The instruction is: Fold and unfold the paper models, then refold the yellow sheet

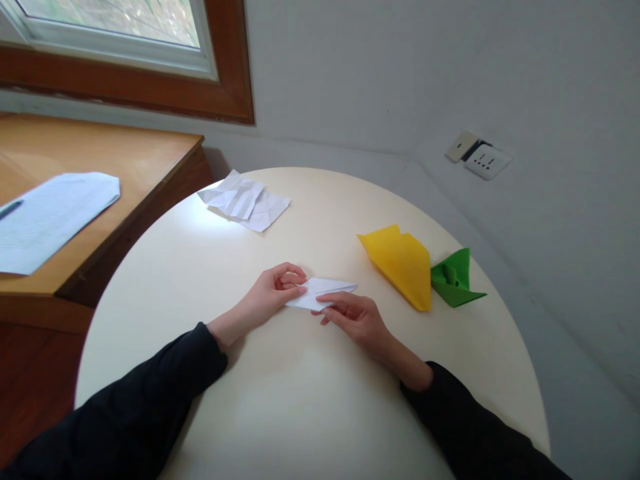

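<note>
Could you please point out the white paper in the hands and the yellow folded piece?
White paper [319,287], head view: upper face, near its middle.
Yellow folded piece [401,265], head view: middle of upper face.

Folded white paper [313,288]; right end pointed; held over table [300,380]

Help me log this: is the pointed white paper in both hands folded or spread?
Folded: the pointed white paper shows a narrow shape with overlapping layers.

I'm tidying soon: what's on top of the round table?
Creased white sheets, a yellow piece and a green piece; the left hand and right hand hold folded white paper there. Anything beneath these is hidden.
</note>
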Action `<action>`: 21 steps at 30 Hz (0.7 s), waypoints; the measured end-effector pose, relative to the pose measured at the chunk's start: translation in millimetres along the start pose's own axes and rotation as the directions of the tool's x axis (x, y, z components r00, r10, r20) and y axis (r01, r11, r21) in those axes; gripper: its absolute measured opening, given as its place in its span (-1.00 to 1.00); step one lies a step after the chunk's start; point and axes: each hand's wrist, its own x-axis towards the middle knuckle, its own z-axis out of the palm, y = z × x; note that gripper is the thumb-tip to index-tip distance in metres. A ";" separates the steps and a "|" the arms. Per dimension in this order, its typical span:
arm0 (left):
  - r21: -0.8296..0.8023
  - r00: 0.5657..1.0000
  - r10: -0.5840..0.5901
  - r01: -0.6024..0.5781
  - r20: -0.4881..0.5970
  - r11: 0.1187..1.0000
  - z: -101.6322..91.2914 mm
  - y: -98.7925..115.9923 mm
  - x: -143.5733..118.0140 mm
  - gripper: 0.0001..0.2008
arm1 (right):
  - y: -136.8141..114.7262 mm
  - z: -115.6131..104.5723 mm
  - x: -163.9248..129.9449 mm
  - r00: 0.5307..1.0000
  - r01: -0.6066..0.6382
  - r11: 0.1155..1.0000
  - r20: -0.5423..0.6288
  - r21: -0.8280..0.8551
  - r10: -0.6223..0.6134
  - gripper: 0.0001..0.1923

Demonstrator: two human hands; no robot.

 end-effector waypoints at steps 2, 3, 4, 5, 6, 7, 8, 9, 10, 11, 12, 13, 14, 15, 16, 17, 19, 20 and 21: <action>-0.036 0.998 -0.020 0.022 0.057 0.999 -1.4 -1.1 -1.0 -0.70 | -3.8 -0.2 -0.3 1.000 0.000 1.000 -0.014 -0.002 0.000 -0.81; -0.054 0.995 -0.035 0.040 0.093 0.998 -1.9 -1.4 -1.4 -0.69 | -5.5 -0.4 -0.4 1.000 -0.001 1.000 -0.022 -0.005 0.001 -0.82; -0.067 0.990 -0.052 0.061 0.127 0.996 -2.2 -1.7 -1.8 -0.68 | -7.0 -0.5 -0.5 1.000 -0.002 1.000 -0.028 -0.007 0.002 -0.83; -0.073 0.985 -0.070 0.082 0.156 0.994 -2.4 -1.8 -2.0 -0.67 | -8.2 -0.8 -0.5 1.000 -0.002 1.000 -0.031 -0.010 0.002 -0.84; -0.071 0.981 -0.085 0.099 0.176 0.993 -2.4 -1.8 -2.0 -0.66 | -9.2 -1.0 -0.4 1.000 0.000 1.000 -0.029 -0.012 -0.001 -0.85; -0.061 0.977 -0.097 0.110 0.188 0.992 -2.3 -1.7 -2.0 -0.66 | -9.8 -1.3 -0.2 1.000 0.004 1.000 -0.023 -0.014 -0.005 -0.85; -0.044 0.976 -0.102 0.113 0.193 0.993 -2.0 -1.5 -1.9 -0.66 | -10.3 -1.7 -0.1 1.000 0.007 1.000 -0.013 -0.016 -0.007 -0.85; -0.020 0.975 -0.101 0.107 0.196 0.994 -1.7 -1.1 -1.7 -0.68 | -10.6 -2.0 0.2 1.000 0.007 1.000 -0.002 -0.019 -0.007 -0.85; 0.013 0.976 -0.097 0.096 0.197 0.995 -1.2 -0.6 -1.6 -0.70 | -10.8 -2.2 0.4 1.000 0.005 1.000 0.008 -0.023 -0.005 -0.85; 0.050 0.977 -0.090 0.082 0.195 0.995 -0.6 0.0 -1.6 -0.72 | -10.8 -2.4 0.7 1.000 0.000 1.000 0.012 -0.030 0.000 -0.85; 0.089 0.979 -0.083 0.068 0.188 0.994 0.2 0.8 -1.8 -0.74 | -10.8 -2.5 1.0 1.000 -0.007 0.999 0.012 -0.041 0.008 -0.85; 0.127 0.981 -0.074 0.052 0.177 0.991 1.1 1.5 -2.1 -0.77 | -10.6 -2.5 1.2 1.000 -0.017 0.998 0.007 -0.056 0.018 -0.86; 0.162 0.985 -0.062 0.035 0.163 0.986 2.2 2.3 -2.6 -0.79 | -10.2 -2.4 1.5 1.000 -0.029 0.997 -0.001 -0.074 0.029 -0.86; 0.191 0.988 -0.046 0.017 0.148 0.981 3.3 3.0 -3.1 -0.81 | -9.8 -2.1 1.8 0.999 -0.042 0.995 -0.013 -0.090 0.041 -0.86; 0.214 0.990 -0.029 -0.001 0.136 0.977 4.4 3.6 -3.7 -0.83 | -9.2 -1.9 2.0 0.998 -0.055 0.993 -0.027 -0.101 0.052 -0.86; 0.229 0.992 -0.015 -0.015 0.129 0.973 5.4 4.0 -4.3 -0.85 | -8.6 -1.7 2.2 0.997 -0.067 0.992 -0.040 -0.104 0.063 -0.86; 0.238 0.992 -0.006 -0.025 0.127 0.971 6.7 4.7 -5.3 -0.85 | -7.7 -1.6 2.5 0.995 -0.083 0.993 -0.056 -0.079 0.079 -0.86; 0.236 0.992 -0.009 -0.022 0.127 0.971 6.9 4.9 -5.5 -0.84 | -7.6 -1.9 2.6 0.995 -0.089 0.994 -0.053 -0.056 0.086 -0.87; 0.235 0.992 -0.015 -0.015 0.126 0.972 6.9 5.0 -5.7 -0.83 | -7.7 -2.4 2.7 0.995 -0.097 0.995 -0.041 -0.028 0.096 -0.86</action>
